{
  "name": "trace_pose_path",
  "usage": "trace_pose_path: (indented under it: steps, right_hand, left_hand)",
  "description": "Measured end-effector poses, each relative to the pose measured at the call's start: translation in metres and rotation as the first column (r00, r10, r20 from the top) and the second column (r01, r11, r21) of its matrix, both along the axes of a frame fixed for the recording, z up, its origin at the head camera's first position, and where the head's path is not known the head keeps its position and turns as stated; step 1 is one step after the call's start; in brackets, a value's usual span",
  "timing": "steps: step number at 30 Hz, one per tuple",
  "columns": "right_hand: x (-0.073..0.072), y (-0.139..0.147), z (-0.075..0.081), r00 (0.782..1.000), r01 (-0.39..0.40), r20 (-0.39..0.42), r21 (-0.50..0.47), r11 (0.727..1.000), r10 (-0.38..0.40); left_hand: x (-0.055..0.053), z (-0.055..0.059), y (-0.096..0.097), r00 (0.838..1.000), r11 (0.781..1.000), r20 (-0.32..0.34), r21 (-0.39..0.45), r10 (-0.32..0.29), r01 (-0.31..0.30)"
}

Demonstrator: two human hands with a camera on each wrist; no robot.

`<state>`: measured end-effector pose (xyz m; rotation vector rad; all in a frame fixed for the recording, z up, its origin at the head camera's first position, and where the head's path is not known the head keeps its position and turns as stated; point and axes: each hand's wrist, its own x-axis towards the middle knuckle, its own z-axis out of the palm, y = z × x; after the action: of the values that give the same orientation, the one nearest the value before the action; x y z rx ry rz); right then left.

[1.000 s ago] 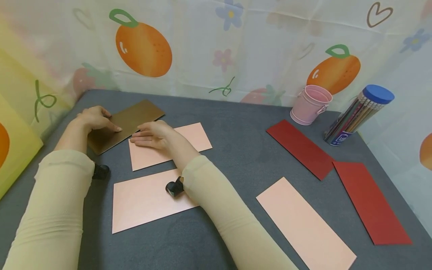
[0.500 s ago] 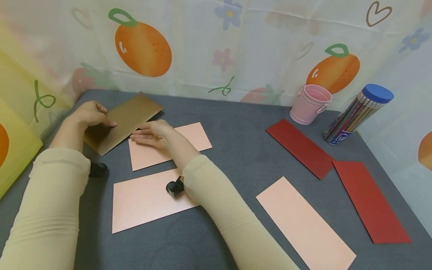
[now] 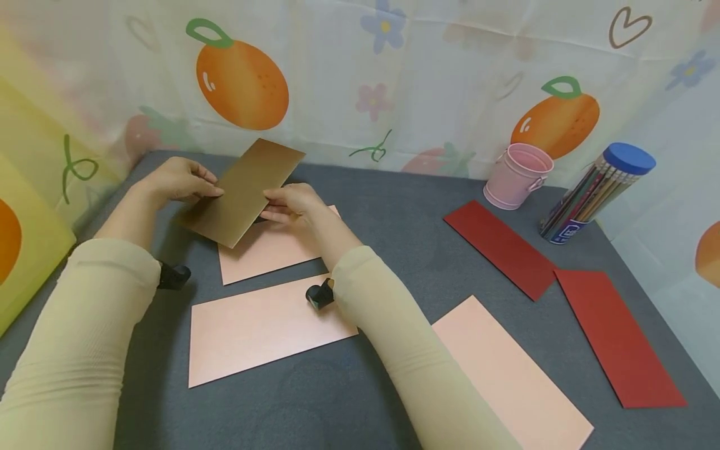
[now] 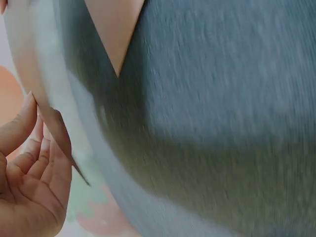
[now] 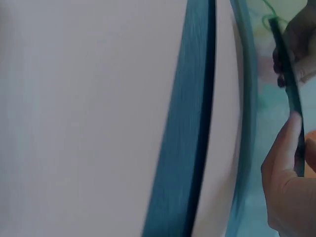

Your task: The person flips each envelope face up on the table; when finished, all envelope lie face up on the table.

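Note:
A flat gold-brown rectangular card (image 3: 247,187) is raised off the table and tilted, pinched at two opposite edges. On its left edge my left hand (image 3: 182,180) has the thumb on top and the fingers underneath. My right hand (image 3: 300,203) grips the right edge the same way, its fingers partly hidden below. Below the gold card a pink card (image 3: 270,255) lies on the table, partly covered from sight. In the left wrist view the gold card (image 4: 59,131) shows nearly edge-on at my thumb. The right wrist view has both hands on its dark edge (image 5: 291,91).
Another pink card (image 3: 253,337) lies nearer me, and a third (image 3: 523,381) is partly behind my right sleeve. Two red cards (image 3: 500,250) (image 3: 619,337) lie at the right. A pink bucket (image 3: 517,178) and a blue-lidded pencil tub (image 3: 596,194) stand at the back right.
The gold-brown card has come up off the table and shifted right, turning steeper. My right hand, earlier straight-fingered beside it, now grips its right edge; my left hand moved right with it.

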<state>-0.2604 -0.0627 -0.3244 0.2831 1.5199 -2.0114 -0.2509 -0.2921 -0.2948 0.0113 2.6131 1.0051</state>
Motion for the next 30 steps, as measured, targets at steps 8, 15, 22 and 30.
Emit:
trace_pose_path:
  steps: [8,15,22,30]
  right_hand:
    - [-0.011,0.056,0.005,0.991,-0.042,-0.117,0.166,0.985,0.062]
    - [-0.014,0.103,0.011,0.975,-0.099,-0.157,0.325,0.940,0.157]
    - [-0.011,0.142,0.012,0.959,-0.150,-0.163,0.410,0.900,0.234]
    - [-0.008,0.166,0.016,0.942,-0.184,-0.182,0.421,0.888,0.281]
  left_hand:
    - [-0.005,-0.007,0.037,0.995,0.976,0.082,0.214,-0.065,0.047]
    - [0.000,-0.012,0.077,0.973,0.919,0.181,0.391,-0.140,0.059]
    - [0.004,-0.018,0.110,0.953,0.853,0.222,0.519,-0.207,0.064]
    - [0.002,-0.021,0.126,0.966,0.819,0.197,0.573,-0.168,0.026]
